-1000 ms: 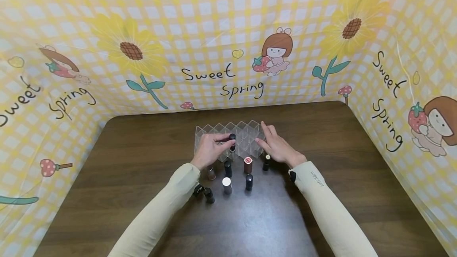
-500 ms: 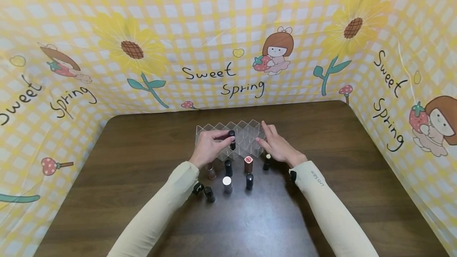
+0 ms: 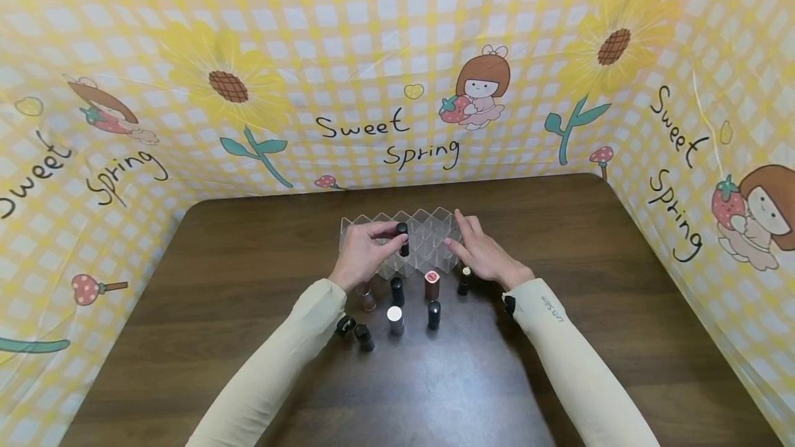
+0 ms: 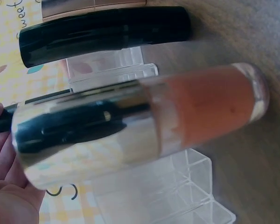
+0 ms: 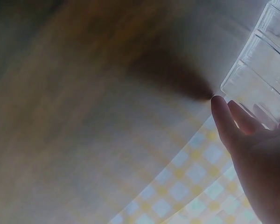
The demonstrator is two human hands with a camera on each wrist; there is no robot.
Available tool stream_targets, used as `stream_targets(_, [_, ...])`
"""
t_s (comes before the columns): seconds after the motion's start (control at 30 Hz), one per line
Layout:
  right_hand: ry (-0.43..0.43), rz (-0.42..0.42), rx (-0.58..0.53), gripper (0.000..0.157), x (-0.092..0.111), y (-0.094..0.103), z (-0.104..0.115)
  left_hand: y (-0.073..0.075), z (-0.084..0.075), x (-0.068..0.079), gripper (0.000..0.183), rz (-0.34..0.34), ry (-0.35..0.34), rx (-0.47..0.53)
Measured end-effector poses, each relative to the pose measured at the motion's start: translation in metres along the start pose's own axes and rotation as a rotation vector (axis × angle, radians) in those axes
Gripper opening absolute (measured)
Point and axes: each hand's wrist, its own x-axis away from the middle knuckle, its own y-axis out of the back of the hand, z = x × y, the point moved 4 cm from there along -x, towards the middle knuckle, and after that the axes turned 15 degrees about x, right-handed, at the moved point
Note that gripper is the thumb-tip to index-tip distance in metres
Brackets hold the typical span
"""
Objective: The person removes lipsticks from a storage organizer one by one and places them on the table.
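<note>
Between thumb and fingers, my left hand (image 3: 361,254) pinches a black lipstick tube (image 3: 404,240), upright over the clear diamond-celled lipstick organizer (image 3: 422,248). In the left wrist view, part of that dark tube (image 4: 3,122) shows at the left edge by the fingers. My right hand (image 3: 487,254) touches the organizer's right end with its fingers extended; the right wrist view has this hand (image 5: 261,154) against the clear wall. A lip gloss tube (image 4: 210,107) with a shiny cap and orange-brown body fills the left wrist view's foreground.
Several cosmetic tubes stand in front of the organizer: a white-topped one (image 3: 395,321), a red-topped one (image 3: 431,286), and black ones (image 3: 433,316), (image 3: 397,292), (image 3: 364,338). A small dark tube (image 3: 464,281) stands below my right hand. Patterned cloth (image 3: 298,88) walls the table (image 3: 261,240).
My left hand has raised the lipstick tube slightly over the organizer. The right hand stays at the organizer's right end, and the standing tubes have not moved.
</note>
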Motion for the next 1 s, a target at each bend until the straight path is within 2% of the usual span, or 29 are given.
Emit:
stream_targets(0.13, [-0.003,0.006,-0.005,0.075,0.0,0.0,0.0,0.0,-0.003,0.0,0.028,0.001,-0.027,0.005])
stream_targets(0.33, [-0.007,0.012,-0.003,0.075,-0.001,-0.002,-0.002,0.001,-0.007,0.002,0.027,-0.001,-0.02,0.028])
stream_targets(0.7, [-0.002,0.015,-0.007,0.075,-0.001,-0.002,-0.002,0.005,-0.019,0.007,0.026,0.012,0.057,0.04])
stream_targets(1.0, [-0.005,0.012,-0.014,0.075,-0.001,-0.001,-0.002,0.011,-0.023,0.01,0.025,0.001,0.074,0.056])
